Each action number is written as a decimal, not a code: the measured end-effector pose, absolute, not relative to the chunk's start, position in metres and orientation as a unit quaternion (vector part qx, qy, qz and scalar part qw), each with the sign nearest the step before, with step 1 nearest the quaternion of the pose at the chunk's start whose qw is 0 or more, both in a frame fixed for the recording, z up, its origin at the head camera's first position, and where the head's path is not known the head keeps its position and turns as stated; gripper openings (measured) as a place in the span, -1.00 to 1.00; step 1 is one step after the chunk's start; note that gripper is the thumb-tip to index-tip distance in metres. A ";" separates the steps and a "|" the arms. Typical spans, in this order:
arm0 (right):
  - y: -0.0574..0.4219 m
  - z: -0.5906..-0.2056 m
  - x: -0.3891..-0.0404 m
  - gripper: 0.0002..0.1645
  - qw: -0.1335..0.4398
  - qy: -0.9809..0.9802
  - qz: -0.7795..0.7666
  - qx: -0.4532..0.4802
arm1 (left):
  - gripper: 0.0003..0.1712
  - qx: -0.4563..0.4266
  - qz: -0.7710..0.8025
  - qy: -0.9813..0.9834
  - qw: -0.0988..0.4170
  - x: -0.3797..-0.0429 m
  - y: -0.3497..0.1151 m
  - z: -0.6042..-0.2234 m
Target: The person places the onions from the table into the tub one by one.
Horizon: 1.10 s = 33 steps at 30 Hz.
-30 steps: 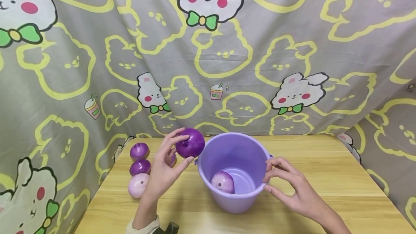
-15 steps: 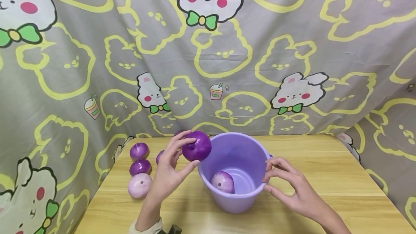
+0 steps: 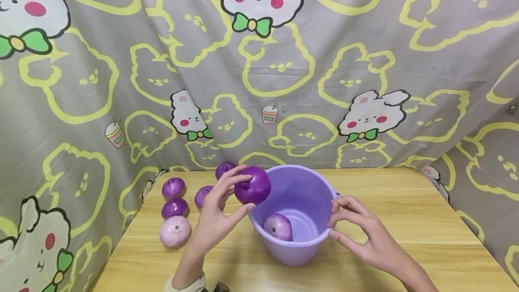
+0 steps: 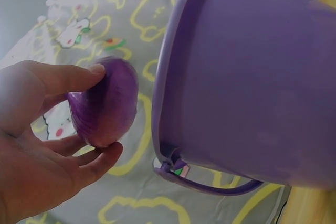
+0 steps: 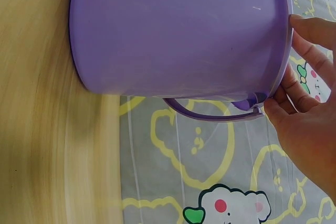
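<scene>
A dark purple onion (image 3: 256,185) is held between the thumb and fingers of my left hand (image 3: 220,211), at the left rim of a lilac bucket (image 3: 293,253). The left wrist view shows this onion (image 4: 107,103) just outside the bucket's rim (image 4: 160,93). My right hand (image 3: 362,233) grips the bucket's right rim with thumb and fingertips, close to the handle joint, as the right wrist view also shows with the hand (image 5: 310,93) at the rim. Inside the bucket, on its bottom, lies one pale purple onion (image 3: 278,227).
On the left of the wooden table (image 3: 405,220), a pale onion (image 3: 175,231) and two darker onions (image 3: 174,209) stand in a row. Two more purple onions, one nearer (image 3: 203,196) and one farther (image 3: 225,170), lie behind my left hand. A patterned curtain (image 3: 292,80) hangs behind the table.
My left hand has carried the onion rightward and slightly down, to the bucket's left rim, uncovering the two onions behind it. The right hand and the bucket have stayed in place.
</scene>
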State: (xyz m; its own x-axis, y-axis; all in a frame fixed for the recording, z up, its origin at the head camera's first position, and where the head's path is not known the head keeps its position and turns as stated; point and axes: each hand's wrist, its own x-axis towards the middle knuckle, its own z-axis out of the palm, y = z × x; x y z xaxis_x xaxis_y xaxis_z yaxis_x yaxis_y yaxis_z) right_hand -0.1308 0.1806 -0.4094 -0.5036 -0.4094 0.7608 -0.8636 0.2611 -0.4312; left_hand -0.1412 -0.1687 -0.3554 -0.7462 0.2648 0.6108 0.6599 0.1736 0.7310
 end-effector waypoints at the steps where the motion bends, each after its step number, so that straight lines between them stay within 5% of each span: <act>1: 0.181 -0.409 -0.131 -0.45 0.261 -0.750 0.435 0.424 | -0.35 -0.310 -0.563 -0.746 0.174 -0.141 -0.168 -0.355; 33: 0.179 -0.405 -0.129 -0.45 0.263 -0.749 0.436 0.424 | -0.36 -0.331 -0.535 -0.758 0.172 -0.141 -0.154 -0.362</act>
